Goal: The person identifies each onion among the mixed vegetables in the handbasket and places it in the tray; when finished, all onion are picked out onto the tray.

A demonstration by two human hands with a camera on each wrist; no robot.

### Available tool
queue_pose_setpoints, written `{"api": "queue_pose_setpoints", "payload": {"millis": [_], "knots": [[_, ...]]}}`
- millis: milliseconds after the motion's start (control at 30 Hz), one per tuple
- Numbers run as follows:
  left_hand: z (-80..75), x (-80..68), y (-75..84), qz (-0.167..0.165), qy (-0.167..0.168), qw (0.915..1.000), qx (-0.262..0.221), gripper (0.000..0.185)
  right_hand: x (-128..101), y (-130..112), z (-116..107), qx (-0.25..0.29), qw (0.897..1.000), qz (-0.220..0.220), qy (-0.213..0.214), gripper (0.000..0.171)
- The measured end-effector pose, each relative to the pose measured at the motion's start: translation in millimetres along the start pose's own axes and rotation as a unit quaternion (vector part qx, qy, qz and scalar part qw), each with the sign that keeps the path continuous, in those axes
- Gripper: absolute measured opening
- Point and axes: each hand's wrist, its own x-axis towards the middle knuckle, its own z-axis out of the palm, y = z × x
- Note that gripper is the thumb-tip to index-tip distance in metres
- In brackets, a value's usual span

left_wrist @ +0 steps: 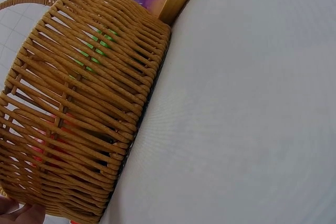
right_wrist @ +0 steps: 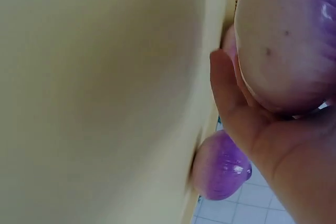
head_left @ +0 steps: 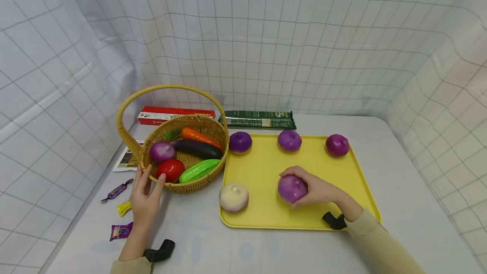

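My right hand (head_left: 317, 189) grips a purple onion (head_left: 291, 188) over the yellow tray (head_left: 262, 172), thumb on its near side and fingers over the far side. In the right wrist view, the onion's pale underside (right_wrist: 278, 51) shows some distance from the tray surface. At the near-left rim of a wicker basket (head_left: 194, 187), my left hand (head_left: 146, 202) rests with thumb and fingers spread. Inside the basket lie a purple onion (head_left: 162, 152), a red tomato (head_left: 171, 170), an eggplant (head_left: 199, 149), a carrot (head_left: 199, 137) and a green vegetable (head_left: 199, 171).
Purple onions (head_left: 240, 142), (head_left: 289, 140), (head_left: 337, 145) line the tray's far side; a whitish onion (head_left: 233, 197) sits at its near-left corner. Behind are a red box (head_left: 152, 116) and a green packet (head_left: 258, 119). Wrapped candies (head_left: 118, 190) lie left of my left hand.
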Motion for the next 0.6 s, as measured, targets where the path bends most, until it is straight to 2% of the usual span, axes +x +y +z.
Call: {"api": "queue_pose_setpoints", "payload": {"millis": [167,400,500,600], "knots": [[-0.2,1.5,-3.1,0.001,0.001,1.0,-0.005,0.053,-3,13,1,0.003,1.0,-0.005,-0.017,0.078],[0.6,-0.1,-0.5,0.007,0.003,0.9999,-0.009,0.053,0,18,2,-0.014,0.999,-0.021,-0.044,0.08],[0.9,-0.7,-0.7,0.01,0.004,0.9999,-0.01,0.053,3,14,-2,-0.034,0.997,-0.018,-0.065,0.084],[0.8,-0.6,-1.1,0.014,0.005,0.9998,-0.01,0.053,9,1,-13,-0.056,0.995,-0.015,-0.084,0.088]]}}
